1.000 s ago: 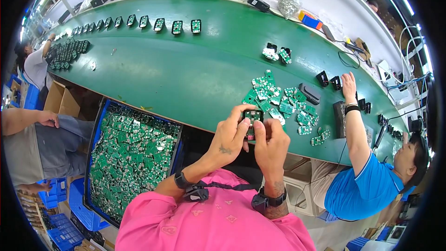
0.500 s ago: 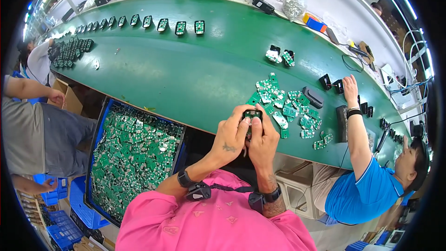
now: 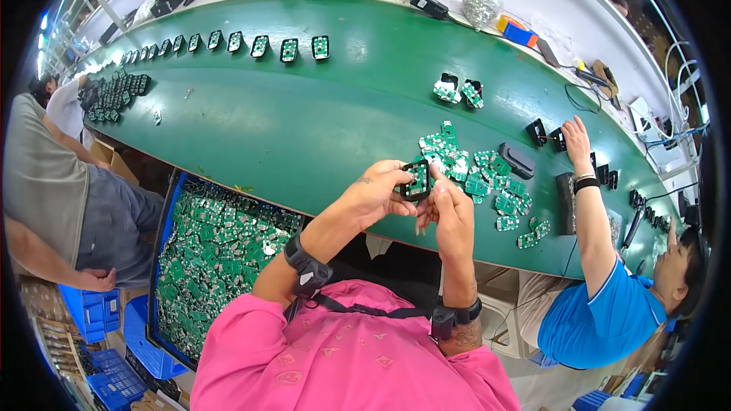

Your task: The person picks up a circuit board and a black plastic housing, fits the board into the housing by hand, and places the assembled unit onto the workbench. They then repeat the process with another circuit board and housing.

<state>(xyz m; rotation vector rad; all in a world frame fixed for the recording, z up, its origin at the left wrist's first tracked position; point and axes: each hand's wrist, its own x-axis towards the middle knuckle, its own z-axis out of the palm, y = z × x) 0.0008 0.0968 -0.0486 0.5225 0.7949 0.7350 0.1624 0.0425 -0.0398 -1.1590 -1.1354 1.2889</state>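
Circuit board, set in a black case, is up in the person's hands near the front edge of the green counter! Far left, a co-worker in grey, and beyond, dark cases crowd the counter's end. Swing right: a blue-edged bin brims with a heap of green boards, while along the counter's far side runs a curving row of open cases. Now the left hand: its grip is closed on the case, thumb at the left rim, board facing up. Just beside comes the right hand, fingers part-curled at the case's right side; whether that grip has hold of anything, I cannot tell. Past it, loose boards lie scattered, and at far right a co-worker in blue reaches toward small black housings.
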